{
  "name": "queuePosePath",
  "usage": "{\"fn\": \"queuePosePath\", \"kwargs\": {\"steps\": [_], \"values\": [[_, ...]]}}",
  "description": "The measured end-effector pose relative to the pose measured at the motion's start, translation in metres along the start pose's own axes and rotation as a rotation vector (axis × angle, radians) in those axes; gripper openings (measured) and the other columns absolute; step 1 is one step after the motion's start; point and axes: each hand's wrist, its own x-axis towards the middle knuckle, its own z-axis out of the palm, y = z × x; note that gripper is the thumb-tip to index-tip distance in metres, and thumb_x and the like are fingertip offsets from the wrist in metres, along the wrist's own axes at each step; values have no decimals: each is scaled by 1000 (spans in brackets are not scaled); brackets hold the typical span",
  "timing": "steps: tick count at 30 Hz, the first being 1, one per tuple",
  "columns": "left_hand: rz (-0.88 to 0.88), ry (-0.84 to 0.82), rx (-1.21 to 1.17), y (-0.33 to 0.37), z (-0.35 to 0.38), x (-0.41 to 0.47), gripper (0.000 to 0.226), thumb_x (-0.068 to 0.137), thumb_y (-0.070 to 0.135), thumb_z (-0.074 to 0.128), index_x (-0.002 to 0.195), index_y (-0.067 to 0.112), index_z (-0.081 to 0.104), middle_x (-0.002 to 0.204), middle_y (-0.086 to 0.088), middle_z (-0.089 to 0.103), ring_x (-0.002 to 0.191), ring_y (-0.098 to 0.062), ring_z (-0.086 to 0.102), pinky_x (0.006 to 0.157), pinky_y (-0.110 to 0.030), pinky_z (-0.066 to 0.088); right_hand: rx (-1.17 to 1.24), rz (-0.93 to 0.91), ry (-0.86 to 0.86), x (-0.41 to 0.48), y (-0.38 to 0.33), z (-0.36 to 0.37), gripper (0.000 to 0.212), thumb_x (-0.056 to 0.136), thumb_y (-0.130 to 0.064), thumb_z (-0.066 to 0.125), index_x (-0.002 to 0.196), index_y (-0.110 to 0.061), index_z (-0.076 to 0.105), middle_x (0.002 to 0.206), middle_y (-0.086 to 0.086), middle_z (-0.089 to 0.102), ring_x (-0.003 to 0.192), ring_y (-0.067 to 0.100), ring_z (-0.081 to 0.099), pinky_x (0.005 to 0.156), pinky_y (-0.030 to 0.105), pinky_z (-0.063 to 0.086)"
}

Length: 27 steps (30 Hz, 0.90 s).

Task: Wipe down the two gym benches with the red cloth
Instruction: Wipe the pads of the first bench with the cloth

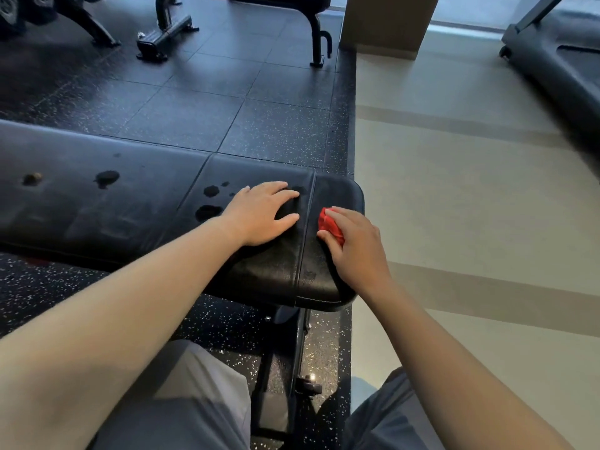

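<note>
A: Looking for red cloth (pixel 329 224)...
B: Sitting on bench (pixel 97 206) end, mid-right of frame. Being squeezed by rt hand (pixel 355 251), fingers curled round it.
A: And left hand (pixel 259 216)?
B: Pressing flat beside it, fingers spread a bit.
A: Worrying about anything?
B: Yep. Prob missing wet spots (pixel 207 211) at mid-left, w/ cloth balled up so small. Maybe just smearing. Maybe sliding off rounded edge too. Also prob 2nd bench (pixel 316 30) at top middle, not getting wiped yet.
</note>
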Motion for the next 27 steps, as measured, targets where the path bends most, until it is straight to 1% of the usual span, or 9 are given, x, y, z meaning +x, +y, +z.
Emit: {"fn": "queuePosePath", "kwargs": {"steps": [3, 6, 8, 13, 15, 18, 20, 22, 27], "values": [[-85, 38, -17, -3, 7, 1, 55, 94, 47, 41, 144, 28, 31, 154, 4, 25, 142, -15, 19, 116, -47, 17, -4, 24, 27, 10, 1, 4, 36, 86, -28, 63, 121, -18, 61, 124, -1, 60, 117, 19, 52, 100, 47, 39], [-96, 138, -42, -5, 20, -3, 52, 93, 46, 40, 142, 30, 34, 152, 7, 28, 141, -12, 20, 116, -45, 13, -8, 41, 38, 24, 5, 9, 36, 86, -28, 63, 119, -17, 61, 123, -1, 60, 117, 20, 52, 99, 49, 39], [-96, 189, -53, -5, 22, -3, 52, 91, 47, 41, 140, 31, 37, 150, 8, 32, 140, -11, 23, 116, -45, 15, -27, 27, 38, 38, 9, 10, 35, 86, -29, 62, 119, -17, 61, 124, -1, 60, 117, 20, 52, 99, 49, 38], [-90, 229, -70, -7, 23, -2, 51, 88, 48, 44, 137, 33, 40, 146, 9, 36, 137, -11, 28, 114, -44, 19, -140, 20, -55, 80, 13, 14, 32, 90, -34, 54, 119, -21, 59, 125, -3, 58, 118, 22, 48, 98, 44, 34], [-93, 236, -71, -7, 24, -1, 51, 88, 48, 45, 136, 33, 41, 146, 9, 36, 137, -10, 28, 114, -43, 19, -172, -2, -90, 96, 15, 15, 28, 91, -36, 52, 114, -23, 60, 120, -4, 60, 115, 22, 50, 95, 44, 36], [-96, 241, -77, -7, 24, -1, 51, 87, 49, 45, 136, 34, 41, 145, 10, 37, 137, -10, 29, 114, -43, 20, -157, -21, -138, 110, 18, 15, 24, 90, -35, 53, 109, -24, 62, 116, -4, 62, 111, 24, 53, 91, 44, 40], [-92, 238, -76, -7, 24, -1, 51, 87, 49, 45, 136, 34, 42, 145, 9, 37, 136, -11, 29, 114, -44, 21, -147, -35, -144, 110, 21, 15, 24, 89, -36, 53, 109, -25, 62, 116, -4, 63, 111, 24, 54, 90, 44, 42], [-90, 239, -72, -8, 24, -1, 51, 87, 50, 45, 135, 34, 42, 145, 9, 38, 136, -11, 30, 114, -44, 21, -126, -61, -137, 100, 21, 13, 28, 88, -36, 55, 113, -26, 63, 120, -5, 62, 115, 22, 53, 93, 45, 41], [-99, 247, -91, -7, 25, -2, 50, 88, 47, 47, 135, 33, 43, 146, 9, 38, 137, -11, 30, 114, -42, 19, -56, -137, -128, 42, 9, 2, 36, 87, -38, 55, 119, -25, 61, 125, -7, 60, 119, 16, 51, 98, 43, 34]]}}
